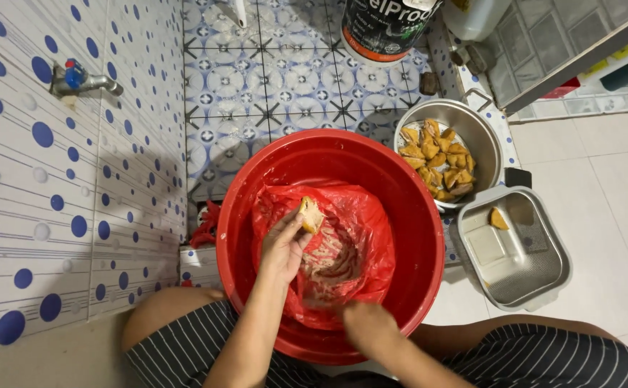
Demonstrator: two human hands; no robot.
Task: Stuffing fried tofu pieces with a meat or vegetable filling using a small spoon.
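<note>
A big red basin (414,215) stands on the floor between my knees, with a red plastic bag (360,230) spread open inside it. My left hand (285,244) is raised over the bag and grips a yellowish food piece (311,213) in its fingertips. My right hand (368,325) hangs low at the near rim of the basin, blurred, its fingers curled near the bag's edge. Whether it holds anything is unclear. Pale scraps lie in the bag beneath both hands.
A round metal pot (482,129) with several yellow-brown pieces sits right of the basin. A square metal tray (536,280) holding one piece lies nearer. A tap (84,82) juts from the dotted tiled wall at left. A dark bucket (385,29) stands behind.
</note>
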